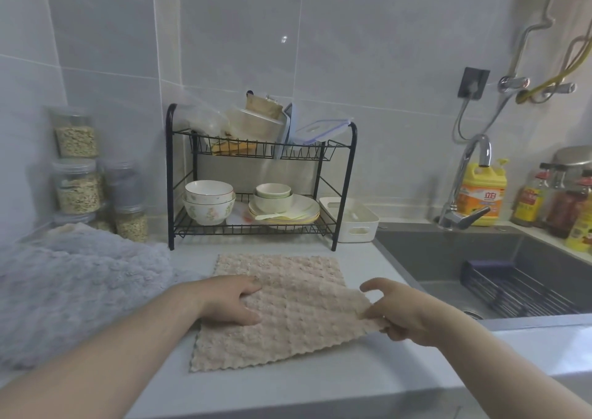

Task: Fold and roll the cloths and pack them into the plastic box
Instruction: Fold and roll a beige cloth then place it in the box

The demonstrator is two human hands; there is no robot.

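The beige cloth (288, 306) lies on the counter (320, 383), at 6 o'clock from the dish rack (256, 178). The left hand (230, 300) rests flat on its 9 o'clock side, holding nothing. The right hand (403, 313) pinches the lifted 3 o'clock edge. I'd keep the left planted, carry that edge straight over to 9, and match corners before creasing. The white box (362, 229) waits at 1 o'clock.

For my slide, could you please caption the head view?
Left hand presses the beige cloth on the counter; right hand pinches its raised corner.
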